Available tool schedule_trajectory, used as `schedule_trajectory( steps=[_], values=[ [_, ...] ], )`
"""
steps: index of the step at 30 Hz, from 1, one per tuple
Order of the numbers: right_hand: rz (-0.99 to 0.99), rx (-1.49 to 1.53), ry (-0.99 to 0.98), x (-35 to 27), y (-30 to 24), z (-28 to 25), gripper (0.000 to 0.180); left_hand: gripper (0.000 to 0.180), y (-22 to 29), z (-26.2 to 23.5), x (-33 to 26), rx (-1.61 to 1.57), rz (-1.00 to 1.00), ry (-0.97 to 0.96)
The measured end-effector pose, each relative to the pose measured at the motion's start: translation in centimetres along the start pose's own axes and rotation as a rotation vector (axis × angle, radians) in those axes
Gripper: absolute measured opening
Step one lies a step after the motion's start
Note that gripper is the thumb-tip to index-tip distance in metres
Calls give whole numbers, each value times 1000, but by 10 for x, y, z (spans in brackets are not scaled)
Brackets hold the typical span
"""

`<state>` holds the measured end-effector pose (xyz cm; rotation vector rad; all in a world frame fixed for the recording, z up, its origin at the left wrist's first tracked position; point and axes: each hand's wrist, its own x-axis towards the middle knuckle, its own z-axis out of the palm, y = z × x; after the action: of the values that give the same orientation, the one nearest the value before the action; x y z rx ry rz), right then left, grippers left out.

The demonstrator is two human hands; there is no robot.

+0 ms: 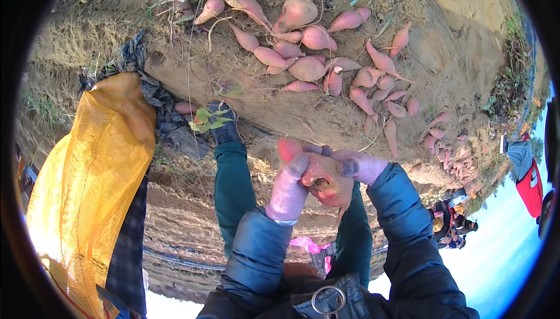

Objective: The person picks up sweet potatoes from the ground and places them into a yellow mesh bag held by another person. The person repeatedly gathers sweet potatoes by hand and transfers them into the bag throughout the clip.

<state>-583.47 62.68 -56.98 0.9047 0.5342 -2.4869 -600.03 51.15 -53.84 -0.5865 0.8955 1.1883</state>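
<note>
Below the heap of sweet potatoes [326, 62], one firm, heavy sweet potato [324, 182] is clamped at its middle between left hand [289, 190] and right hand [359, 167].

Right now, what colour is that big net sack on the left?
The mesh sack is orange-yellow, seen best in the head view.

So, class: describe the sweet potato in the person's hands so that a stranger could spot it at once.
Start at the big yellow mesh sack on the left, then move right to the two pink-gloved hands, left hand and right hand. The sweet potato is gripped between them, the only one lifted off the soil, unlike the pile lying on the ridge.
</note>
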Motion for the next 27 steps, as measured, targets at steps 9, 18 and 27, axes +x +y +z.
schedule_trajectory(
  steps=[9,18,27],
  values=[
    [-145,-650,1035,63,-63,-46,50,44,25,-30,-2,-262,272,255],
    [13,-1746,1136,143,-68,-55,67,45,31,-30,3,-397,282,227],
    [-456,228,603,3,-16,-35,76,77,31,22,3,716,143,-230]
  ],
)
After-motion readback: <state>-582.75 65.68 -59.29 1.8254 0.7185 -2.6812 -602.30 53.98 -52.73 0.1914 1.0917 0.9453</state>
